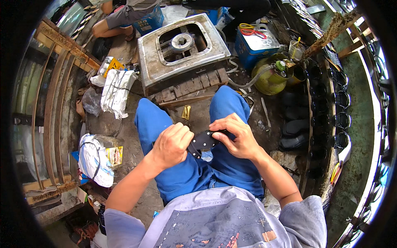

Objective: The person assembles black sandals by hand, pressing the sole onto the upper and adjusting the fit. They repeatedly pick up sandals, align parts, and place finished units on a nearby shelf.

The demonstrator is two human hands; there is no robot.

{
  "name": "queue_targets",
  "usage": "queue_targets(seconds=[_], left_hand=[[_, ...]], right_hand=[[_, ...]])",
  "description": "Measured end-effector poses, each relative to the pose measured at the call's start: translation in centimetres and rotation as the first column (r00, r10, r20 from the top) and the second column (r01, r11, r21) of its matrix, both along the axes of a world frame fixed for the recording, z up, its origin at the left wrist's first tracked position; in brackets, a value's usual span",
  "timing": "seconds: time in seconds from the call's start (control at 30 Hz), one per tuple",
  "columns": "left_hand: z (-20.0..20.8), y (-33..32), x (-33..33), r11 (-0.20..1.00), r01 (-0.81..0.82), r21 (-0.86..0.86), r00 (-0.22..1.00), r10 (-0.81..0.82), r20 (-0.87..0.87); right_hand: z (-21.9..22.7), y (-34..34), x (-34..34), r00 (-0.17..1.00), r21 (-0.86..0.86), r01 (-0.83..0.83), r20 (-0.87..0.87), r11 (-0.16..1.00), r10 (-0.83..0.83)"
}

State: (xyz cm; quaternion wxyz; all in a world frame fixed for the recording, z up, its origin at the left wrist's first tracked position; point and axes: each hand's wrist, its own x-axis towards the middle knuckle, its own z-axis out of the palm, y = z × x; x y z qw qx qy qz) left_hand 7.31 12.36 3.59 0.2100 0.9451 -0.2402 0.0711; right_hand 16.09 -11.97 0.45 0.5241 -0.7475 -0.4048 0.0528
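Above my lap, a black strap-like piece with white dots (204, 141) is stretched between my two hands. It looks like a sandal upper, but its exact kind I cannot make out. My left hand (171, 144) is closed in a fist around its left end. With thumb and fingers, my right hand (235, 138) pinches the right end. A part of the piece hangs down beside my left hand's fingers. Both ends are hidden inside my grip.
A metal stove (182, 45) stands ahead of my knees, with a green gas cylinder (269, 76) to its right. White tied bundles (118, 93) lie left. Black soles (295, 127) line the right side beside a wooden rack (328, 103). Another person's leg (111, 27) shows far left.
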Motion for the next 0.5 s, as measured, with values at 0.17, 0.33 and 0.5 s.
queue_targets(seconds=[0.17,0.33,0.5], left_hand=[[-0.4,0.2,-0.4,0.999,-0.027,-0.048,0.999,0.025,-0.03],[0.2,1.4,-0.1,0.999,0.012,0.032,0.997,-0.01,-0.076],[-0.4,0.9,0.3,0.977,0.169,0.127,0.985,-0.173,0.02]], right_hand=[[-0.2,-0.4,-0.3,1.0,-0.013,-0.017,-0.001,1.0,0.017],[0.0,-0.2,-0.5,1.0,-0.006,-0.002,0.008,1.0,0.002],[0.0,-0.4,-0.4,1.0,-0.021,-0.004,0.02,1.0,0.004]])
